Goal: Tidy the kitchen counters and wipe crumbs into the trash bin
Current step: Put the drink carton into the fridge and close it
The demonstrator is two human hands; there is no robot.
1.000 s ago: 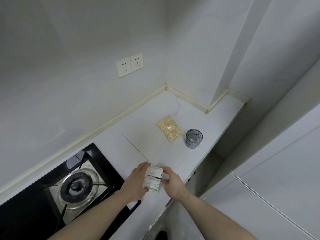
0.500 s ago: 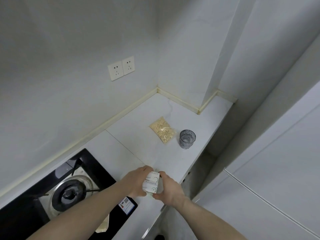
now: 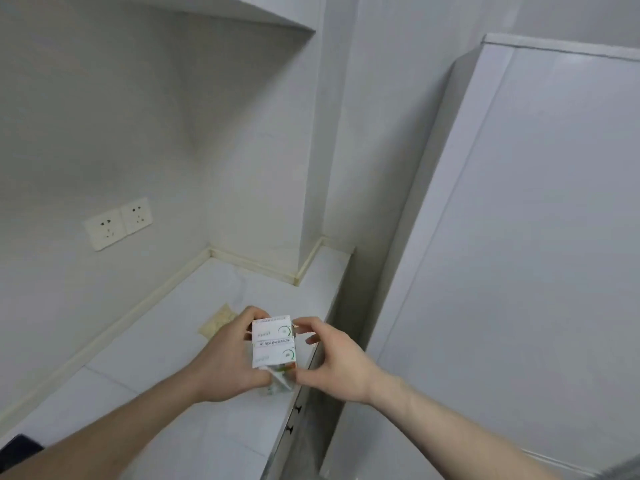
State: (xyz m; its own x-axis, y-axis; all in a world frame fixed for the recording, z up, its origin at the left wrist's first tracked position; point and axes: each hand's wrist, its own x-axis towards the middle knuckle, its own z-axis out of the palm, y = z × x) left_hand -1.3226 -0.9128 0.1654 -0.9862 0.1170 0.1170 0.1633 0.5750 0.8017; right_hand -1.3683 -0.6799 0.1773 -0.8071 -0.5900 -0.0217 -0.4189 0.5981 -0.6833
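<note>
Both of my hands hold a small stack of white boxes (image 3: 273, 342) with green print, lifted above the white counter (image 3: 180, 344). My left hand (image 3: 225, 362) grips the stack from the left, fingers curled over its top. My right hand (image 3: 332, 358) pinches it from the right side and below. A clear bag of pale crumbs or nuts (image 3: 218, 322) lies on the counter behind my left hand, mostly hidden. The glass tumbler seen earlier is hidden behind my hands.
A double wall socket (image 3: 117, 223) sits on the left wall. A tall white fridge (image 3: 519, 258) stands at the right, past the counter's edge. The black hob's corner (image 3: 17, 448) shows at the bottom left. An overhead cabinet (image 3: 173, 15) hangs above.
The view has tilted up and to the right, so the hob has left the frame. My hands have raised the boxes higher, in front of the bag and the glass.
</note>
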